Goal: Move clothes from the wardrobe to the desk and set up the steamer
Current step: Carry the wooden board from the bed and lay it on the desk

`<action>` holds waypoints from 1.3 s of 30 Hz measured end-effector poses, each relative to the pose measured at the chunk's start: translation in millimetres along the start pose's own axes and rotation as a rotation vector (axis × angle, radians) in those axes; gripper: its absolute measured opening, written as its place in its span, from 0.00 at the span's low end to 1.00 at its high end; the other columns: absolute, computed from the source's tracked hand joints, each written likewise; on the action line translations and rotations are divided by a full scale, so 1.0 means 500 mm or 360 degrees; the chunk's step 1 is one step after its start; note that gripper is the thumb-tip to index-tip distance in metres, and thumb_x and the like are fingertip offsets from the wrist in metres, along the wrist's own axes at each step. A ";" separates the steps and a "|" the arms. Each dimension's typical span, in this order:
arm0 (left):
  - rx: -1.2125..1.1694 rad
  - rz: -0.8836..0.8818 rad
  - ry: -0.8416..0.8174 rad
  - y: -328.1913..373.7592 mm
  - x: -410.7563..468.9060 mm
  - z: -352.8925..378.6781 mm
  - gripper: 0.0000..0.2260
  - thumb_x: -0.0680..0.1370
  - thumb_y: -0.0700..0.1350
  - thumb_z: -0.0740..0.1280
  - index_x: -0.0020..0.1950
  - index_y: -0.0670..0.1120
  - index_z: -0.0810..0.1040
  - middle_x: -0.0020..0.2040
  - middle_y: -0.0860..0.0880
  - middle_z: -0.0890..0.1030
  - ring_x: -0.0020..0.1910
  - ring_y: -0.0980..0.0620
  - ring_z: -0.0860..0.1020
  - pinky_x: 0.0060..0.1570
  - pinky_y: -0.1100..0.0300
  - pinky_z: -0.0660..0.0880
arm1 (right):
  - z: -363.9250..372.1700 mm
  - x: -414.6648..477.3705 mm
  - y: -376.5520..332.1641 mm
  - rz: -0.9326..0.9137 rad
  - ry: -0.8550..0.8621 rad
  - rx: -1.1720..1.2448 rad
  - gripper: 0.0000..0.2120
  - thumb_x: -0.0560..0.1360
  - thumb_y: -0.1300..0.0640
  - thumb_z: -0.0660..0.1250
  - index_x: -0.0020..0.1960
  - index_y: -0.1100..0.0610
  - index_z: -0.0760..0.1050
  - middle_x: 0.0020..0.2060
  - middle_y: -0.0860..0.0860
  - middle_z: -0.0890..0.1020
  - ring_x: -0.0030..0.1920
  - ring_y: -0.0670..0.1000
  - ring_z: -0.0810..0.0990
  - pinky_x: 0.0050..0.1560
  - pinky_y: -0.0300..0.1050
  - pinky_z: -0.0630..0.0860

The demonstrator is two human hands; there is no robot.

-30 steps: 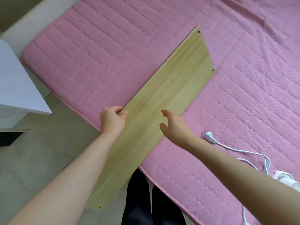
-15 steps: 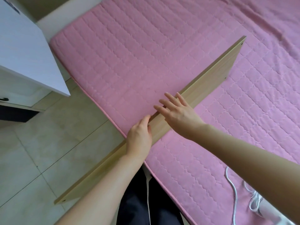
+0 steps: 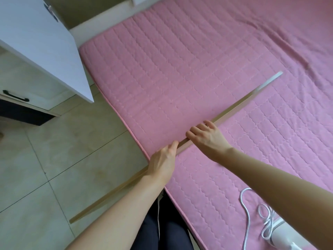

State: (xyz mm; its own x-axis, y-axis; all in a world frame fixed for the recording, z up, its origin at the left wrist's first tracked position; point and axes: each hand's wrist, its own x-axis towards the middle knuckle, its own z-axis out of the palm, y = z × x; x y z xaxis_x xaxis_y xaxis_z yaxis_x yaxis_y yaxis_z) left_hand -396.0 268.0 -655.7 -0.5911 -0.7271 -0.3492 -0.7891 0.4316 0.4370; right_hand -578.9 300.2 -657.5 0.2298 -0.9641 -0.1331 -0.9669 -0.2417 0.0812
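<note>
Pink quilted bed cover (image 3: 180, 69) fills most of the view: soft, stitched in small padded squares, a few creases on the far side. Long thin pale-wood board (image 3: 234, 108) is held on edge across it, seen edge-on, rigid and smooth. Its near end sticks out past the bed over glossy beige floor tiles (image 3: 54, 159). Cannot tell if its lower edge touches the cover.

Left hand (image 3: 163, 159) grips the board's top edge near mid-length, thumb along the edge, other fingers hidden behind. Right hand (image 3: 207, 136) is just beyond it, fingers curled over the same edge.

White plastic steamer (image 3: 282, 235) lies on the bed right of the board, well apart, with its white cord (image 3: 246, 204) looping loose beside it. White worktop (image 3: 45, 42), flat and sharp-cornered, stands left of the board, with a black bar handle (image 3: 16, 97) on the drawer under it. No clothes in view.

Risks, my read:
- Both hands sit close together, so the long board could swing or tip.
- The overhanging end may knock the worktop corner or drop onto the tiles.
- The smooth narrow edge could slip from the grip.
- Falling flat to the right, the board might land on the cord or steamer.
</note>
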 end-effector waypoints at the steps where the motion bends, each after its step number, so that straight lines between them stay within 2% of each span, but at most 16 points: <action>1: 0.0011 0.0017 -0.0001 0.002 -0.014 -0.007 0.18 0.78 0.32 0.54 0.65 0.46 0.69 0.51 0.44 0.79 0.49 0.41 0.77 0.43 0.51 0.70 | -0.006 -0.007 -0.002 -0.0027 0.0010 -0.0001 0.12 0.68 0.70 0.59 0.45 0.57 0.72 0.33 0.50 0.72 0.32 0.55 0.70 0.39 0.50 0.72; 3: 0.0022 0.0043 0.0032 0.002 -0.045 -0.027 0.19 0.77 0.31 0.57 0.65 0.45 0.70 0.50 0.45 0.80 0.50 0.42 0.77 0.44 0.51 0.72 | -0.024 -0.020 -0.010 -0.0089 0.0058 0.0018 0.11 0.70 0.70 0.59 0.46 0.56 0.71 0.34 0.50 0.71 0.32 0.54 0.69 0.34 0.49 0.69; 5: 0.0097 0.0075 0.0108 -0.001 -0.078 -0.052 0.18 0.74 0.30 0.60 0.61 0.45 0.73 0.47 0.45 0.81 0.47 0.43 0.79 0.40 0.51 0.74 | -0.049 -0.031 -0.026 -0.0121 0.0123 0.0050 0.13 0.72 0.69 0.56 0.48 0.55 0.72 0.36 0.50 0.72 0.33 0.53 0.69 0.34 0.49 0.68; 7: 0.0234 0.0078 0.0237 -0.003 -0.109 -0.079 0.18 0.71 0.32 0.58 0.57 0.46 0.75 0.41 0.48 0.81 0.40 0.45 0.80 0.33 0.54 0.74 | -0.088 -0.039 -0.044 -0.0125 0.0170 0.0091 0.16 0.70 0.70 0.56 0.51 0.54 0.73 0.38 0.50 0.74 0.34 0.53 0.70 0.34 0.48 0.68; 9: 0.0307 0.0082 0.0346 -0.001 -0.139 -0.113 0.19 0.71 0.36 0.54 0.56 0.49 0.74 0.40 0.51 0.81 0.38 0.47 0.80 0.33 0.55 0.73 | -0.131 -0.048 -0.062 -0.0120 0.0199 0.0165 0.19 0.67 0.70 0.61 0.53 0.53 0.74 0.40 0.50 0.75 0.36 0.53 0.72 0.35 0.48 0.68; 11: 0.0331 0.0093 0.0417 0.001 -0.172 -0.147 0.19 0.71 0.38 0.52 0.58 0.51 0.72 0.42 0.52 0.82 0.40 0.48 0.79 0.36 0.54 0.74 | -0.177 -0.057 -0.079 -0.0096 0.0220 0.0226 0.22 0.65 0.70 0.65 0.55 0.52 0.74 0.42 0.49 0.75 0.38 0.53 0.73 0.37 0.49 0.69; 16: 0.0353 0.0113 0.0669 0.008 -0.238 -0.239 0.18 0.72 0.36 0.57 0.58 0.51 0.75 0.47 0.53 0.80 0.45 0.48 0.78 0.45 0.53 0.71 | -0.291 -0.066 -0.124 -0.0027 0.0306 0.0363 0.23 0.68 0.67 0.69 0.59 0.49 0.72 0.44 0.47 0.75 0.41 0.53 0.73 0.40 0.48 0.68; 20: 0.0320 0.0064 0.0893 0.004 -0.285 -0.300 0.16 0.73 0.35 0.65 0.58 0.49 0.78 0.49 0.52 0.79 0.48 0.48 0.77 0.55 0.53 0.69 | -0.368 -0.060 -0.164 -0.0029 0.0424 0.0434 0.26 0.68 0.69 0.69 0.62 0.49 0.71 0.45 0.47 0.76 0.42 0.53 0.73 0.41 0.49 0.68; 23: 0.0265 0.0018 0.0975 -0.006 -0.327 -0.331 0.16 0.73 0.35 0.67 0.58 0.49 0.78 0.49 0.52 0.79 0.49 0.49 0.76 0.60 0.52 0.67 | -0.415 -0.055 -0.198 -0.0055 0.0487 0.0468 0.28 0.66 0.70 0.69 0.62 0.48 0.72 0.44 0.47 0.76 0.42 0.53 0.73 0.41 0.48 0.66; 30: 0.0150 -0.0233 0.1001 -0.055 -0.440 -0.377 0.18 0.72 0.34 0.70 0.58 0.51 0.77 0.49 0.55 0.78 0.49 0.50 0.76 0.58 0.54 0.66 | -0.465 -0.019 -0.297 -0.0174 0.0543 0.0589 0.21 0.69 0.66 0.69 0.58 0.49 0.76 0.42 0.46 0.77 0.40 0.52 0.74 0.39 0.46 0.66; 34: 0.0090 -0.0366 0.1071 -0.093 -0.504 -0.388 0.15 0.75 0.35 0.68 0.58 0.51 0.77 0.49 0.55 0.79 0.48 0.50 0.76 0.59 0.54 0.65 | -0.487 0.010 -0.363 -0.0280 0.0501 0.0653 0.16 0.72 0.61 0.60 0.57 0.49 0.75 0.41 0.46 0.77 0.41 0.52 0.74 0.40 0.46 0.66; 39: 0.0044 -0.0572 0.1133 -0.149 -0.573 -0.402 0.14 0.75 0.36 0.69 0.57 0.50 0.78 0.48 0.56 0.80 0.49 0.50 0.77 0.58 0.53 0.65 | -0.506 0.053 -0.450 -0.0402 0.0435 0.0728 0.12 0.74 0.58 0.62 0.56 0.47 0.74 0.41 0.46 0.77 0.42 0.52 0.75 0.41 0.46 0.68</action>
State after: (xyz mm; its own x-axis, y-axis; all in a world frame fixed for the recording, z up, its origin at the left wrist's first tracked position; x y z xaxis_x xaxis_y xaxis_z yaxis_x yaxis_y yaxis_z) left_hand -134.1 337.0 -421.7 -0.0585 -0.9866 0.1523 -0.9204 0.1124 0.3745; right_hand -327.2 301.3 -429.6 0.4206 -0.8909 0.1717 -0.8141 -0.4541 -0.3621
